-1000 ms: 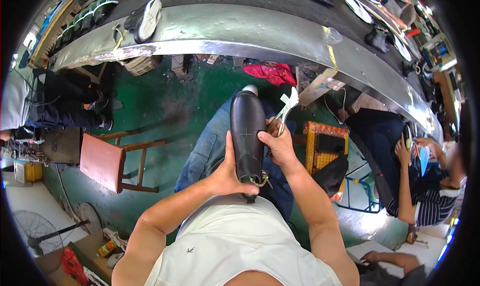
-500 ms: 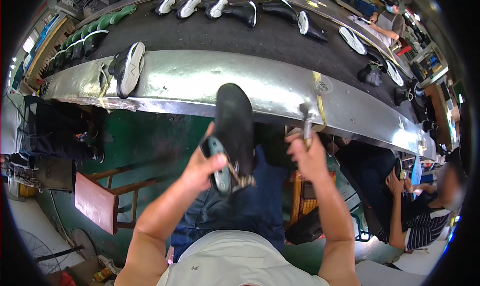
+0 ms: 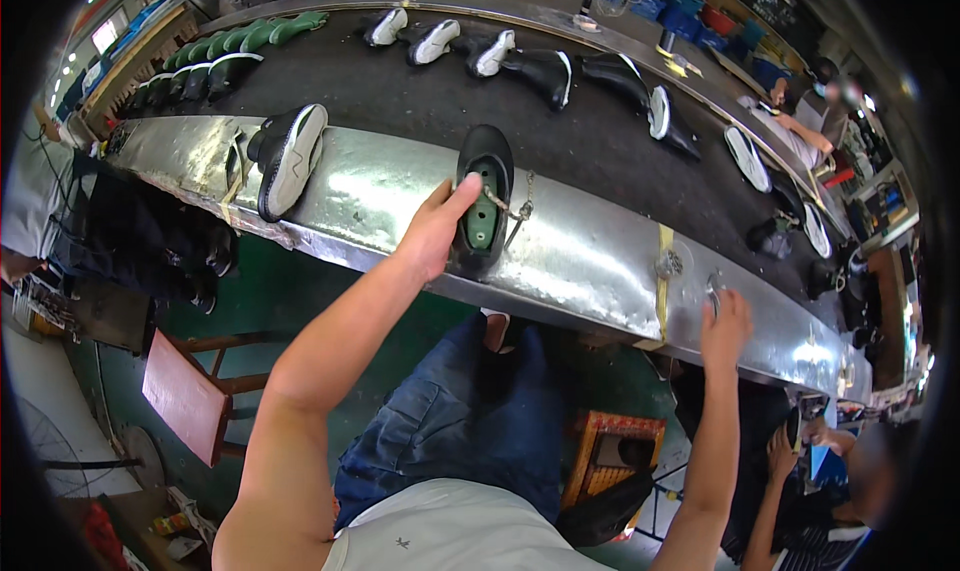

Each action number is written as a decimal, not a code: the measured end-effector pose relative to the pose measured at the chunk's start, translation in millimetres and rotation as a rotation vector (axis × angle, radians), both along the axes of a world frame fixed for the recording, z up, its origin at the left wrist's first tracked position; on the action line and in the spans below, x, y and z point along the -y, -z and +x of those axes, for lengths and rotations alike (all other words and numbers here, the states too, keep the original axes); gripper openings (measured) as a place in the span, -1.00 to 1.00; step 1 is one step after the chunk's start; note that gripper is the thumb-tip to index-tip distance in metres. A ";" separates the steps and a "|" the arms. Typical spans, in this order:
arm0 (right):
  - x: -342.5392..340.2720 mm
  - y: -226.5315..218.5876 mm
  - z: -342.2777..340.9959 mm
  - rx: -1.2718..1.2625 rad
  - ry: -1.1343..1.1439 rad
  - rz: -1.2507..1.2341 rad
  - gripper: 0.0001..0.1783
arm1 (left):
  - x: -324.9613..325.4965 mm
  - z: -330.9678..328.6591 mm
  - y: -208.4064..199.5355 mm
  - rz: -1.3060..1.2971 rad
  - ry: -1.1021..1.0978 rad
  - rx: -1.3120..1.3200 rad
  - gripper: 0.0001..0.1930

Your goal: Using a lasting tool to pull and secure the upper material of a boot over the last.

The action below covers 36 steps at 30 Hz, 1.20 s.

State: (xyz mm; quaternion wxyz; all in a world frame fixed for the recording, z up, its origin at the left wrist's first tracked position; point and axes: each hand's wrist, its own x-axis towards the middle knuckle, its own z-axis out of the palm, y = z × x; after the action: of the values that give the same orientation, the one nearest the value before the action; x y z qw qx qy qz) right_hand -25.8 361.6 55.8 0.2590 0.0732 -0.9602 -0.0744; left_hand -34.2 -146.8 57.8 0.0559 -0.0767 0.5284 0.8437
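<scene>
A black shoe upper (image 3: 498, 143) stands on the metal ledge in front of me, toe pointing away. The green last (image 3: 481, 211) inside it shows through the opening, and a lace or cord (image 3: 521, 211) hangs off its right side. My left hand (image 3: 437, 226) grips the shoe from the left, thumb over the opening. Farther right, my right hand (image 3: 727, 329) is closed over the ledge around a small brush (image 3: 713, 287), mostly hidden by the fingers. A small clear cup (image 3: 669, 262) sits left of that hand, beside a yellow strip (image 3: 664, 296).
A black shoe with a white sole (image 3: 296, 161) lies on the metal ledge (image 3: 385, 186) at left. Beyond, a dark conveyor belt (image 3: 350, 81) carries several shoes and green lasts. A pink-topped stool (image 3: 185, 396) stands at lower left. Other people work at both sides.
The shoe has gone from above my lap forward onto the ledge, and its opening now faces me. My right hand has moved away to the right with the brush. The view has shifted.
</scene>
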 end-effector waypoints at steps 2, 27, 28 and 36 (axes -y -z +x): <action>65.6 -11.4 -4.2 0.112 -0.291 -0.275 -0.55 | 6.1 8.6 40.2 0.221 -0.238 -0.120 0.01; 305.2 -80.8 -45.6 -0.194 -1.230 -0.394 -0.76 | -38.6 41.0 16.4 -1.057 -0.303 -0.268 0.25; 307.6 -77.0 -45.9 -0.240 -1.226 -0.407 -0.78 | -37.4 40.8 18.3 -1.084 -0.311 -0.287 0.26; 315.1 -70.8 -41.1 -0.120 -1.219 -0.418 -0.72 | -33.8 37.0 29.6 -1.131 -0.349 -0.365 0.27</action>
State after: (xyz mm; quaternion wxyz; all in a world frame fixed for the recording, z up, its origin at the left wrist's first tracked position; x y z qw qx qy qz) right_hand -66.8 46.6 126.6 0.3170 0.5491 -0.7244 0.2707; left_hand 2.8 -113.0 28.2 -0.2236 -0.0345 0.8745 0.4290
